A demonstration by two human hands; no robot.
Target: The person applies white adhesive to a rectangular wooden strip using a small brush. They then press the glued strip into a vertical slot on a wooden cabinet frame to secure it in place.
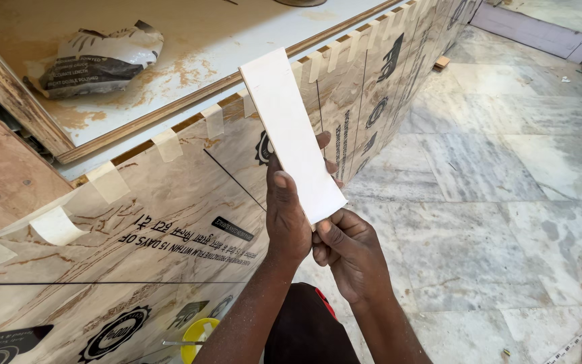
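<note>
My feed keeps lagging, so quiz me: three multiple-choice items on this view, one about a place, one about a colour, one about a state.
1. Where is the crumpled grey-and-white plastic bag?
A. on the dusty white top panel
B. on the marble floor
C. in a hand

2. What colour is the round container at the bottom edge?
A. blue
B. yellow
C. red

3. How is the flat white rectangular strip held?
A. lying on the floor
B. taped to the panel
C. gripped at its lower end by both hands

Key: 1 A, it lies on the white top panel. 2 B, its rim shows yellow. 3 C, the left hand and right hand both clasp its lower end, strip raised.
</note>
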